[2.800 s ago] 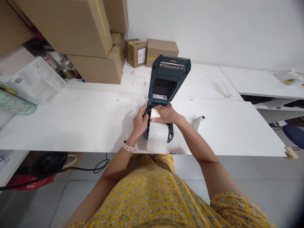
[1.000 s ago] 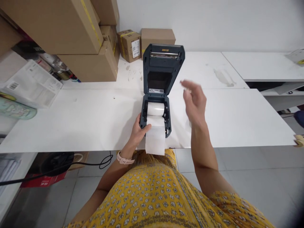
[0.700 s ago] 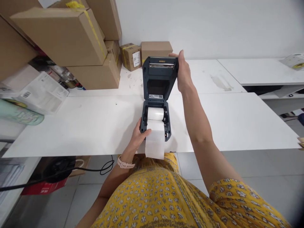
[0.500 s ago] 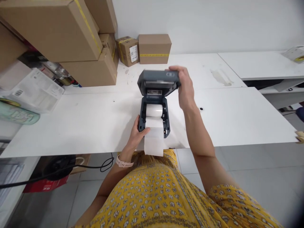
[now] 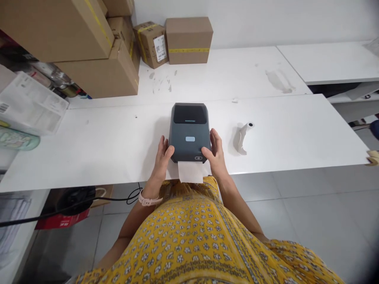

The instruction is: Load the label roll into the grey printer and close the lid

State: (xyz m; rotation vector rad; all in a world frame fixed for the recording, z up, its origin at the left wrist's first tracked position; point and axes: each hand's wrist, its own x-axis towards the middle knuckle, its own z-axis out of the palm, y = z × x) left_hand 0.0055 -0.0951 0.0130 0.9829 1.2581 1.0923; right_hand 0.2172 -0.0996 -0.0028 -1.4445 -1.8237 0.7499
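A dark grey label printer [image 5: 189, 132] sits on the white table near its front edge, lid down. A blank white label strip [image 5: 191, 172] sticks out of its front and hangs toward the table edge. My left hand [image 5: 162, 158] grips the printer's front left corner, thumb on top and fingers along the side. On the opposite corner, my right hand [image 5: 216, 154] holds on the same way. The paper roll inside is hidden under the lid. Right of the printer lies a curled piece of white paper [image 5: 242, 140].
Stacked cardboard boxes [image 5: 97, 75] stand at the back left, with a small taped box [image 5: 152, 45] and a wider box [image 5: 189, 41] against the wall. A green bottle [image 5: 19, 138] and a white package [image 5: 35, 104] lie at the left. A black cable [image 5: 109, 199] runs below the table.
The printer's lid has swung down and is closed over the roll. My right hand has come down from the raised lid to the printer's right side. The curled paper now shows at the right.
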